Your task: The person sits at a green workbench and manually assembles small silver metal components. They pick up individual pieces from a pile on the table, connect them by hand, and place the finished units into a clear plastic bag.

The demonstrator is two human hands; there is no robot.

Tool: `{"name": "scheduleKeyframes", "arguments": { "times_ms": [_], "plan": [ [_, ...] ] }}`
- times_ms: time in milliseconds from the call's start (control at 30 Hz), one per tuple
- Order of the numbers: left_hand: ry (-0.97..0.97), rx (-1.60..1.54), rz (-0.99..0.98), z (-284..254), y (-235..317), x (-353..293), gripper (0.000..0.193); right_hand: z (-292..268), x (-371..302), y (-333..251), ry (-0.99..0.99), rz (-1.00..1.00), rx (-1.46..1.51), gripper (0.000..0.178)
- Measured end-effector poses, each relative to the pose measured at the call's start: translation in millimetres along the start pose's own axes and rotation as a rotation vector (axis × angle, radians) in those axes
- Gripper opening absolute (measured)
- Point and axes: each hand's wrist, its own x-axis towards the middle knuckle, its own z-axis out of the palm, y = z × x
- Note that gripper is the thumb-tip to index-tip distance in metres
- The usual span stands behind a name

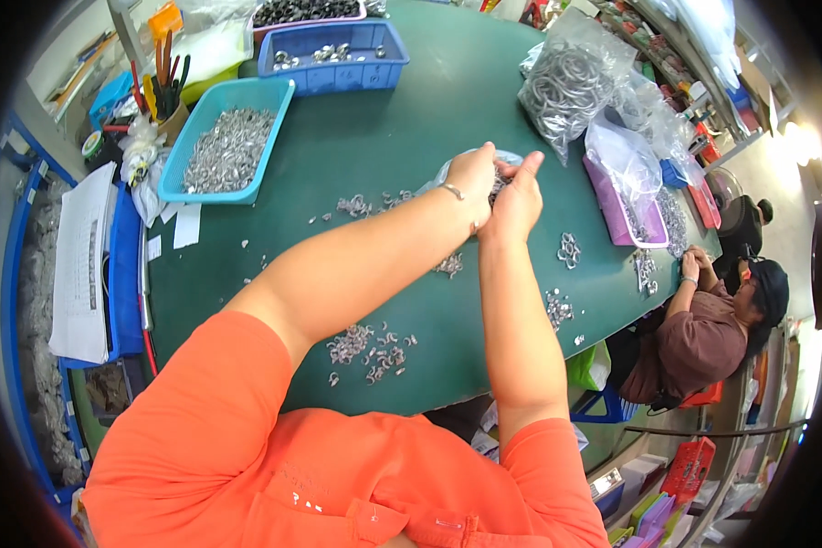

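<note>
Over the middle of the green table, my left hand (472, 180) and my right hand (513, 203) are cupped together, wrists close. Between them shows a heap of small grey metal pieces (499, 185), mostly hidden by my palms and fingers. Behind my hands, a pale bluish rim (511, 157) is partly visible; whether it is a bag or a tray I cannot tell. Loose curved metal pieces (354, 205) lie left of my hands, and a small pile (449, 265) sits beneath my wrists. Nearer my body are more scattered curved pieces (352, 343).
Left stands a turquoise basket (167, 183) of metal parts; behind it, a blue bin (338, 80). Far right are a clear bag of metal rings (571, 78) and a purple bin (603, 196). Ring pieces (569, 250) lie rightward. A co-worker (703, 333) sits at the right edge.
</note>
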Motion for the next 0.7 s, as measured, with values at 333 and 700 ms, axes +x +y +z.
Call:
{"name": "scheduleKeyframes", "arguments": {
  "times_ms": [333, 700],
  "plan": [
    [0.146, 0.34, 0.075, -8, 27, -3, 0.036, -26, 53, 3, -0.132, 0.073, -0.268, 0.018],
    [-0.228, 1.624, 0.269, -136, 55, -166, 0.051, -60, -8, -6, -0.756, -0.683, -0.775, 0.032]
  ]
}}
